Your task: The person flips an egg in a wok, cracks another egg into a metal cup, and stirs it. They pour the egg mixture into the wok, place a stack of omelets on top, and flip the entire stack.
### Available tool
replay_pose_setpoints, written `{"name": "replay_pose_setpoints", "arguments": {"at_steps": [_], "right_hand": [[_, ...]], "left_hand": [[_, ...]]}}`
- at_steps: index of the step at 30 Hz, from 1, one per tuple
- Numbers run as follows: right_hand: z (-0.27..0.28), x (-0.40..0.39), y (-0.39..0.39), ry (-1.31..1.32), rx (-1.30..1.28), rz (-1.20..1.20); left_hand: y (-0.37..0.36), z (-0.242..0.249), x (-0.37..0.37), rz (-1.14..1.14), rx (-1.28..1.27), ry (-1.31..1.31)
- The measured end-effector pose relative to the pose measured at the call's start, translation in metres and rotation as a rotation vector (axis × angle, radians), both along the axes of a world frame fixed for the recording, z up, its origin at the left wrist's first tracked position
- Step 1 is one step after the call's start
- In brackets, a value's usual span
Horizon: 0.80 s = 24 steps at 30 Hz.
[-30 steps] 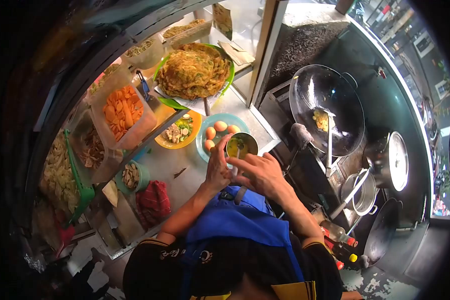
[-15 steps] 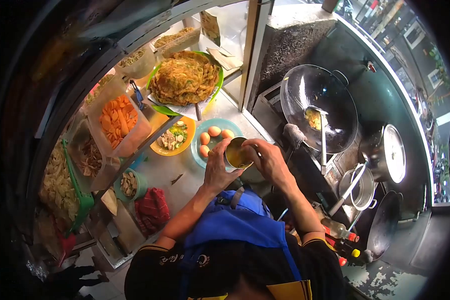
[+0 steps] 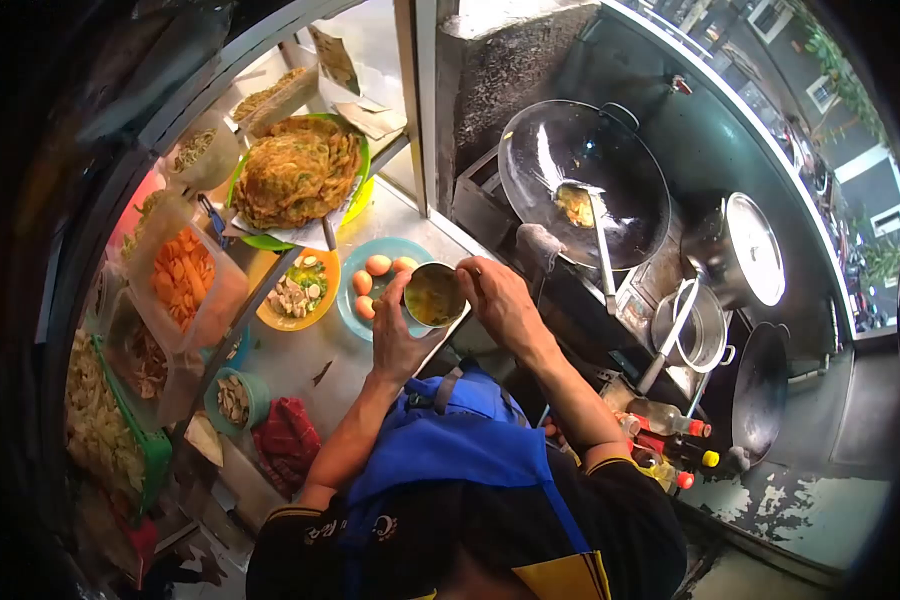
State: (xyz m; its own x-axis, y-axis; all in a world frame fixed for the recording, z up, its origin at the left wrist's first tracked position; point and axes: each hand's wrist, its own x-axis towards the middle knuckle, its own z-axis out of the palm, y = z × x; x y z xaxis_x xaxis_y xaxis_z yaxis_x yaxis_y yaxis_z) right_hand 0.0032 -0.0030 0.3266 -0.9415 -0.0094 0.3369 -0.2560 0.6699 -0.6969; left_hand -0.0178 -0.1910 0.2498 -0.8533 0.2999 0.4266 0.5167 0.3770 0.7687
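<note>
My left hand (image 3: 398,340) is wrapped round a small metal cup (image 3: 434,296), tilted so that its inside shows, with yellowish liquid at the bottom. At the cup's right rim is my right hand (image 3: 502,308), its fingertips pinched together; whatever they hold, if anything, is hidden. Just beyond the cup, several brown eggs (image 3: 378,265) lie on a light blue plate (image 3: 383,247). Beside it stands an orange plate (image 3: 331,283) with chopped meat and greens (image 3: 298,290).
On the right, a large wok (image 3: 620,150) holds a long-handled ladle (image 3: 603,240) and some food. A lidded pot (image 3: 755,250), a strainer pot (image 3: 705,335) and bottles (image 3: 670,418) are nearby. Fried omelettes (image 3: 295,175), carrots (image 3: 182,275) and a red cloth (image 3: 286,440) are left.
The whole view has shifted, so the surroundings appear farther left. The cup stays in my left hand, its inside now facing me more. My right fingers remain at its rim.
</note>
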Motion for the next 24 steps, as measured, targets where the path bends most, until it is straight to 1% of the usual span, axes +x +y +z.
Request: {"name": "replay_pose_setpoints", "arguments": {"at_steps": [1,3,4,5,7,8,10,11,13,15,17,19,20,21,22,23,24], "right_hand": [[0.003,0.002,-0.001,-0.004,-0.006,0.014],[0.014,0.013,-0.001,-0.17,-0.193,0.134],[0.023,0.017,-0.002,-0.1,-0.131,0.082],[0.016,0.015,0.001,0.086,0.009,0.023],[0.018,0.023,-0.003,-0.209,-0.028,0.035],[0.019,0.026,-0.006,-0.212,-0.029,0.041],[0.021,0.029,-0.01,-0.109,-0.301,0.069],[0.021,0.029,-0.009,-0.111,-0.299,0.071],[0.021,0.032,-0.008,-0.011,0.01,-0.03],[0.029,0.037,-0.016,-0.158,-0.164,0.148],[0.01,0.027,-0.018,-0.065,-0.223,0.131],[-0.002,0.013,-0.012,0.185,-0.007,0.016],[-0.005,0.018,-0.012,0.072,0.004,-0.008],[0.001,0.021,-0.014,0.076,0.006,-0.003],[0.01,0.024,-0.018,-0.045,-0.083,0.082],[0.015,0.026,-0.02,-0.167,-0.174,0.164],[0.012,0.024,-0.02,-0.105,-0.256,0.164]], "left_hand": [[-0.003,-0.002,-0.003,0.002,-0.019,-0.02],[-0.006,0.002,-0.002,-0.018,-0.041,0.069],[-0.006,-0.001,-0.004,-0.004,-0.057,0.097],[-0.007,-0.001,-0.004,0.008,-0.06,0.094],[-0.007,0.0,-0.005,-0.001,-0.074,0.095],[-0.003,-0.003,-0.005,0.003,-0.048,0.111],[-0.003,-0.007,-0.004,0.006,-0.017,0.09],[-0.002,-0.009,-0.003,0.008,0.018,0.066],[-0.004,-0.012,-0.003,-0.002,0.037,0.056],[-0.004,-0.009,-0.001,0.0,-0.025,0.077],[-0.002,-0.003,-0.002,0.012,-0.023,0.081],[-0.003,-0.002,-0.001,0.028,-0.02,0.084],[-0.004,-0.002,-0.002,0.026,-0.031,0.084],[-0.005,-0.003,-0.004,0.025,-0.042,0.085],[-0.005,-0.008,-0.007,0.012,-0.01,0.151],[-0.007,-0.011,-0.007,0.01,-0.011,0.151],[-0.009,-0.008,-0.007,-0.001,0.005,0.135]]}}
